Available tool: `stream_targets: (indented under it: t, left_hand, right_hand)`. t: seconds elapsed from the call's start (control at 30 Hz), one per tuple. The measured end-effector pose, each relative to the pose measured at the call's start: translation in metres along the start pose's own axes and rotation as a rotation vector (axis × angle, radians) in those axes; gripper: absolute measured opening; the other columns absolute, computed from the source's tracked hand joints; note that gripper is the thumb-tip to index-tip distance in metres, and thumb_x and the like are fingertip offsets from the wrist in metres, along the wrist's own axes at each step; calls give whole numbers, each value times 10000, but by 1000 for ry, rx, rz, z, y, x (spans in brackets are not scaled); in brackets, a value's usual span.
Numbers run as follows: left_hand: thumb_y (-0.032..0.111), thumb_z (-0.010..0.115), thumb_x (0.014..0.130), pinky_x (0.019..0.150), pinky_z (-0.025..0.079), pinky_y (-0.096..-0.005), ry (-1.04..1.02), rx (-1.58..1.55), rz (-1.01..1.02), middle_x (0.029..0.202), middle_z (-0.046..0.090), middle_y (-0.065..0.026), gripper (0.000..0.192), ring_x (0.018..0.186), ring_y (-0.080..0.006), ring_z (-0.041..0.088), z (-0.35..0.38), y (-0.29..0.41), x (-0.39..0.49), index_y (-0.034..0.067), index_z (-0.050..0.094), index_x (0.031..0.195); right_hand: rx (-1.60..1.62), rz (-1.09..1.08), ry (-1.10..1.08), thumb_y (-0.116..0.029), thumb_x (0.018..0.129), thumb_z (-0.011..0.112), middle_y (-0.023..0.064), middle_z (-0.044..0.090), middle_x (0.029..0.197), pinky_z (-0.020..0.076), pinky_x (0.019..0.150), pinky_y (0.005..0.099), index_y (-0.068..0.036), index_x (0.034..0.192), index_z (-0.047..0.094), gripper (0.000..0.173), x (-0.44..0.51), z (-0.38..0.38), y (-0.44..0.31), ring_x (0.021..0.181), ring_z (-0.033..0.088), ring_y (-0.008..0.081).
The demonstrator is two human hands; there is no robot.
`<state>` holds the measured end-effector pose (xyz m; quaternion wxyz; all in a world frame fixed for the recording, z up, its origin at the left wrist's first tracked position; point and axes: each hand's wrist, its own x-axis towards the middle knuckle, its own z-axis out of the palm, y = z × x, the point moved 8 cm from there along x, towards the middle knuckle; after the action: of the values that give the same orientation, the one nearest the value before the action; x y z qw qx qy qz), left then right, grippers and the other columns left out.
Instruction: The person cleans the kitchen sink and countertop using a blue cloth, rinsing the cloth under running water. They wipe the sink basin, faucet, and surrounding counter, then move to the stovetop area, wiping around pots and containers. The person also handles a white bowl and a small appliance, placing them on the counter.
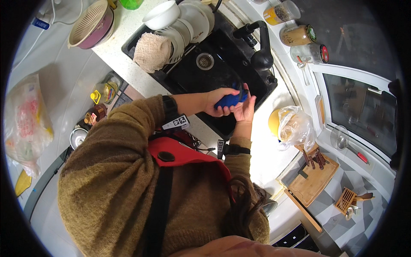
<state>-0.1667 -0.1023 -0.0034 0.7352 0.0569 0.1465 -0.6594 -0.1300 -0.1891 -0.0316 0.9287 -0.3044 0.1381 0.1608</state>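
Over the near part of a black sink [192,77], my two hands meet. My left hand [220,102] comes in from the left with its fingers wrapped around a blue object [227,101]; its exact kind is hard to tell. Palm up beside it, my right hand [244,107] touches the blue object, thumb and one finger standing away from it. The other right fingers are mostly hidden behind the object. Further off in the basin is a round metal drain strainer [205,61]. A black faucet [261,53] stands on the sink's right side.
Stacked plates [192,21], a white bowl [162,14] and a beige cloth [152,52] fill the sink's left end. Glass jars [298,35] line the windowsill. On the right are a yellow container under clear plastic [290,125], a knife block [310,151] and a wooden cutting board [314,181].
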Motion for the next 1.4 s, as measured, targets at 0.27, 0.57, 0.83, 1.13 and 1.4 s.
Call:
stream_targets:
  t: [0.27, 0.57, 0.83, 1.13, 1.4]
  left_hand:
    - [430, 608, 897, 369, 377, -137, -479, -648, -199, 743, 514, -23, 490, 493, -58, 473, 78, -28, -19, -8, 485, 1078]
    - [129, 643, 753, 367, 316, -194, 267, 591, 110, 666, 489, -5, 177, 454, -85, 434, 64, 5, -28, 53, 517, 850]
    - [346, 716, 723, 776, 524, -434, 966, 1658, 586, 911, 679, -224, 495, 887, -396, 655, -24, 57, 4, -13, 615, 1049]
    - [320, 679, 781, 876, 514, -457, 1034, 1684, 173, 1113, 641, -218, 475, 1038, -379, 620, -86, 22, 0, 41, 579, 1151]
    - [211, 715, 698, 855, 504, -473, 1099, 1601, 335, 1076, 635, -206, 383, 1035, -384, 610, -66, 34, -20, 58, 559, 1012]
  right_hand:
    - [379, -333, -380, -325, 974, 481, 42, 553, 1120, 433, 964, 527, -201, 1362, 455, 408, -10, 88, -33, 1134, 489, 298]
    - [-774, -414, 206, -117, 990, 478, 4, 419, 623, 501, 632, 303, -16, 1065, 557, 149, -23, 137, -85, 589, 468, 118]
    - [-1533, -431, 833, -72, 882, 523, 192, 656, 767, 516, 637, 416, -72, 914, 571, 58, 21, 41, -52, 732, 667, 367]
    - [-1663, -149, 970, -146, 854, 528, 208, 678, 839, 513, 730, 463, -63, 917, 604, 129, 18, -44, 12, 820, 655, 409]
    - [-1061, -194, 527, -203, 912, 576, 117, 678, 833, 511, 705, 343, -106, 1012, 639, 153, 26, -33, 9, 747, 655, 251]
